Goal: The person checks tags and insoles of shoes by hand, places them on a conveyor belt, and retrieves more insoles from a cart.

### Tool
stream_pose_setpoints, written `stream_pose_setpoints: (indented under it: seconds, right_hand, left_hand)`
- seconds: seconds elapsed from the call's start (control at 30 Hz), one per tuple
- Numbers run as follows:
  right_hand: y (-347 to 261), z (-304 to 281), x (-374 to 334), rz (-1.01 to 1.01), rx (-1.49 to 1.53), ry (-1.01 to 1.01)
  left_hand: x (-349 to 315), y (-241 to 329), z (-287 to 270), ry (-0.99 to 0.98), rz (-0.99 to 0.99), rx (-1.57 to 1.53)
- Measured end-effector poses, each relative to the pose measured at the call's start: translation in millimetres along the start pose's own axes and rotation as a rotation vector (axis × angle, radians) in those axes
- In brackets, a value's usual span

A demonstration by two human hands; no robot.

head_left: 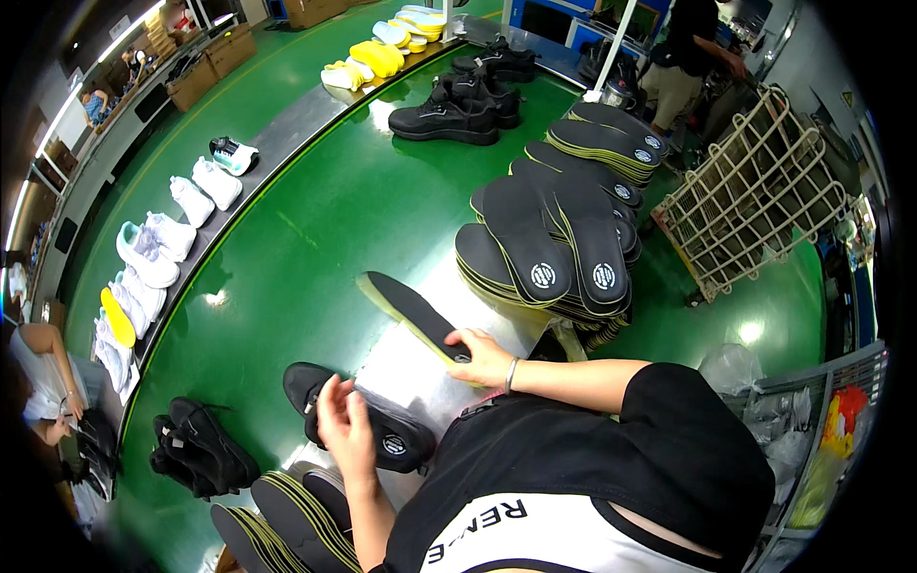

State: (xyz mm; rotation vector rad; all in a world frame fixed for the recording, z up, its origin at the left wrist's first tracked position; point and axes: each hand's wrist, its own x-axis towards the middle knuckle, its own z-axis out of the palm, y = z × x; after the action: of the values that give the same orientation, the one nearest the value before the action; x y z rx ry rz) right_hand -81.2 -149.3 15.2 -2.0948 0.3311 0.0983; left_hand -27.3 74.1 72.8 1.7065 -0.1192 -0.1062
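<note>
My right hand (482,359) is closed around the heel end of a black insole (415,307) with a yellow-green edge, its toe end pointing up and left. My left hand (346,428) is over a black shoe (310,384) lying on the table. Its fingers are apart and nothing shows in them; whether they touch the shoe is hard to make out. A round white mark shows on the dark heel area (394,444) at the shoe's near end.
Stacks of black insoles (521,229) stand at the right, with more insoles (301,516) at the near left. Black shoes sit at the far side (444,119) and left (202,444) of the green table (315,220). White shoes (148,253) line a dark conveyor. A wire basket (755,196) is beyond, right.
</note>
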Motion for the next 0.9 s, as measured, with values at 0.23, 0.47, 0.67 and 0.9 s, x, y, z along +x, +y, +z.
stream_pose_setpoints:
  seconds: [0.23, 0.47, 0.67, 0.9]
  right_hand:
    - [-71.3, -15.5, 15.2, -0.624, -0.231, -0.371]
    - [-62.8, -110.4, 165.2, -0.688, -0.496, -0.236]
    - [22.0, -207.6, 306.3, -0.036, -0.896, 0.37]
    - [97.3, -274.9, 356.2, 0.183, -1.103, 0.338]
  left_hand:
    - [7.4, -2.5, 49.7, -0.016, -0.395, -0.644]
    - [4.0, -27.8, 44.3, 0.202, -0.474, -0.588]
    - [2.9, -68.3, 64.7, 0.319, -0.573, -0.55]
    - [0.6, -85.0, 64.9, 0.425, -0.6, -0.409]
